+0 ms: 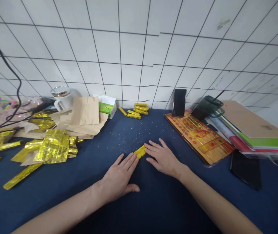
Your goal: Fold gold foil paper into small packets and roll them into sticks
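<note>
A small yellow-gold folded paper strip point(140, 151) lies flat on the dark blue table between my two hands. The fingertips of my left hand point(123, 177) rest on its near left end, fingers stretched out and thumb apart. My right hand point(163, 157) touches the far right end with its fingertips, its fingers spread. Part of the strip is hidden under the fingers. Farther back, close to the wall, several similar folded gold strips point(140, 109) lie in a small heap.
At left are crumpled gold foil sheets point(53, 146), brown paper point(85, 112), a white mug point(64, 101), a green-and-white box point(107, 106) and a black cable point(19, 83). At right stand a phone point(179, 102), an orange printed packet point(199, 136), a dark cup point(208, 107) and stacked folders point(258, 120).
</note>
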A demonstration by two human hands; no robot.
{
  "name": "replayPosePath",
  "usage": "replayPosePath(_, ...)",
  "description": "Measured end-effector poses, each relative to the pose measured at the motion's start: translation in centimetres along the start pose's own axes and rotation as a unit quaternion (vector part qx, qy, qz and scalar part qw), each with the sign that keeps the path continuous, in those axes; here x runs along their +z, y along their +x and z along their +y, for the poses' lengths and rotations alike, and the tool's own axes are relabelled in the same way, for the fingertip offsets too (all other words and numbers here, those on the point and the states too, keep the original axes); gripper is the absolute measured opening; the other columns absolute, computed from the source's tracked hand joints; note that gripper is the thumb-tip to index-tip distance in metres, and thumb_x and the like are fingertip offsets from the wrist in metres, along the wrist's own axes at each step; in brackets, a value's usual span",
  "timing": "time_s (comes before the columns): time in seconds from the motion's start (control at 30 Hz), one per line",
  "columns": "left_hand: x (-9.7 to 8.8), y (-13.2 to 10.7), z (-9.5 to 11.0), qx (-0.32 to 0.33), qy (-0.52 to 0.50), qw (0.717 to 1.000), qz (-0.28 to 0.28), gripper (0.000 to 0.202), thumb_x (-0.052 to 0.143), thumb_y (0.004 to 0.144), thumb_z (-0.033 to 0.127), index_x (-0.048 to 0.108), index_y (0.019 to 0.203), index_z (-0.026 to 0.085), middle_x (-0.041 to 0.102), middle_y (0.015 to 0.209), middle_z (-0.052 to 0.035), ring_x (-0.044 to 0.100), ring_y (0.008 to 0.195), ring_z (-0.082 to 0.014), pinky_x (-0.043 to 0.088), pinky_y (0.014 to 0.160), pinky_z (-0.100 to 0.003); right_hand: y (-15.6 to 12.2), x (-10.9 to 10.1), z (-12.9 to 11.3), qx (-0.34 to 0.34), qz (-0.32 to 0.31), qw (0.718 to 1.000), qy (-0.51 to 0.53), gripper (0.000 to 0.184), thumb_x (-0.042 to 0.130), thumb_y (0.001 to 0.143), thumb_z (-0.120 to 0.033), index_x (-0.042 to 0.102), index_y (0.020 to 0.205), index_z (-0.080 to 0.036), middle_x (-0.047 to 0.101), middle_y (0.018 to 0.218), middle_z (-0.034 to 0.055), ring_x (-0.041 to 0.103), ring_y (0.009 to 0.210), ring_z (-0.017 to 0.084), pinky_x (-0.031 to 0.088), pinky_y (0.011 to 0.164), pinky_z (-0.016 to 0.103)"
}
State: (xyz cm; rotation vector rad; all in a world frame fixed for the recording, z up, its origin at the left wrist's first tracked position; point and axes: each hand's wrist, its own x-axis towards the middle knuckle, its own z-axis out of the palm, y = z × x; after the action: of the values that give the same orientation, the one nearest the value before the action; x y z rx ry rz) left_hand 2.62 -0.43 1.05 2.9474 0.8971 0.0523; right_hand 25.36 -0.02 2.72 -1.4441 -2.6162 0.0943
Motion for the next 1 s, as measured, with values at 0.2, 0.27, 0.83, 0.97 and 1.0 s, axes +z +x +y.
replayPosePath(0.2,-0.1,0.1,0.2,-0.006,-0.011,1.000,-0.012,0.085,0.046,0.073,0.066,0.029,0.135,0.010,0.031,0.140,-0.0162,0.027,0.130,-0.0296,0.025,0.103,-0.050,0.4,0.1,-4.5,-0.044,-0.052,0.996,0.050,0.073,0.031,0.085,-0.059,0.027,0.137,-0.009,0.028,0.142,0.0156,0.021,0.132,0.024,0.014,0.107,0.049)
replayPosePath(0.27,-0.3,0.1,0.3,-0.003,-0.018,1.000,-0.023,0.085,0.048,0.073,0.065,0.029,0.135,0.009,0.032,0.140,-0.0159,0.027,0.130,-0.0293,0.025,0.103,-0.050,0.4,0.6,-5.4,-0.039,-0.076,0.994,0.068,0.080,0.026,0.083,-0.063,0.022,0.138,-0.006,0.023,0.144,0.0173,0.016,0.133,0.025,0.017,0.107,0.047)
replayPosePath(0.83,-0.8,-0.2,-0.6,-0.002,-0.014,1.000,-0.027,0.072,0.043,0.080,0.059,0.032,0.134,0.012,0.029,0.141,-0.0143,0.025,0.130,-0.0294,0.016,0.104,-0.054,-0.8,2.0,-2.5,0.040,-0.033,0.998,-0.035,0.066,0.025,0.087,-0.058,0.028,0.137,-0.014,0.027,0.144,0.0091,0.019,0.132,0.030,0.017,0.102,0.059)
replayPosePath(0.97,-1.4,0.0,-3.3,0.053,-0.033,0.998,-0.015,0.061,0.043,0.084,0.053,0.033,0.134,0.019,0.033,0.141,-0.0071,0.023,0.132,-0.0261,0.009,0.107,-0.051,-1.7,1.8,-2.7,0.025,-0.034,0.998,-0.051,0.062,0.027,0.087,-0.056,0.035,0.134,-0.016,0.034,0.141,0.0075,0.022,0.130,0.033,0.016,0.101,0.063)
replayPosePath(1.0,-1.7,0.0,-4.0,0.066,-0.039,0.997,-0.010,0.061,0.044,0.083,0.053,0.033,0.133,0.020,0.033,0.141,-0.0061,0.022,0.132,-0.0255,0.008,0.107,-0.050,-1.8,1.7,-2.8,0.023,-0.033,0.998,-0.053,0.062,0.027,0.087,-0.056,0.036,0.134,-0.016,0.035,0.140,0.0079,0.022,0.130,0.033,0.016,0.100,0.063)
